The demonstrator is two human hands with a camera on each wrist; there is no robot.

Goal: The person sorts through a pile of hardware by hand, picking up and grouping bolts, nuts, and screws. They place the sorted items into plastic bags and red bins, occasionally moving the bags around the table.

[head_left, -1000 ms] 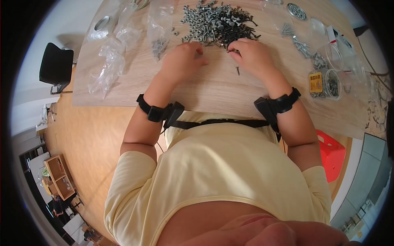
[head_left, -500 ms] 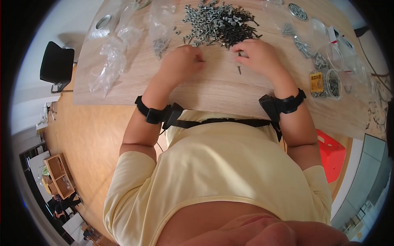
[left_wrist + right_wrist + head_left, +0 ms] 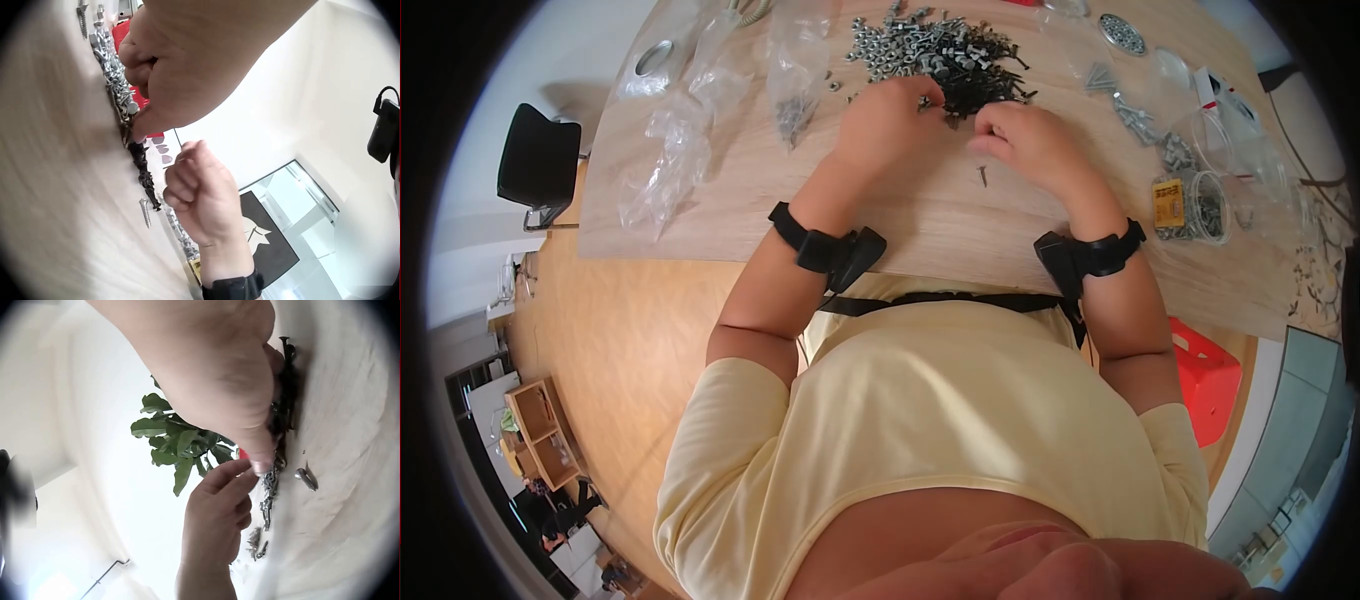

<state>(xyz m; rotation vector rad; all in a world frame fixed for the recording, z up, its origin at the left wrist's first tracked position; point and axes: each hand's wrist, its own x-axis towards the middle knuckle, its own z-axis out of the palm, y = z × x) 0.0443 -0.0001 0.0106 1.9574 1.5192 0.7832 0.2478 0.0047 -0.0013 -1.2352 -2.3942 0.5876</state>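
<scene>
"Where's the left hand [image 3: 880,125] now?"

"At the near edge of the pile [image 3: 945,55], by the black screws [image 3: 985,82]. Fingers bent, thumb and forefinger drawn close. I can't tell whether they pinch a piece."

"And the right hand [image 3: 1032,142]?"

"Just beside the black screws, fingers curled in narrow. Can't tell if there's anything in it, either."

"I see a loose screw [image 3: 983,176] on the counter [image 3: 940,225]."

"Yes, lying near the right hand, apart from the pile. The jar [image 3: 1212,208] stands well off to the right."
</scene>
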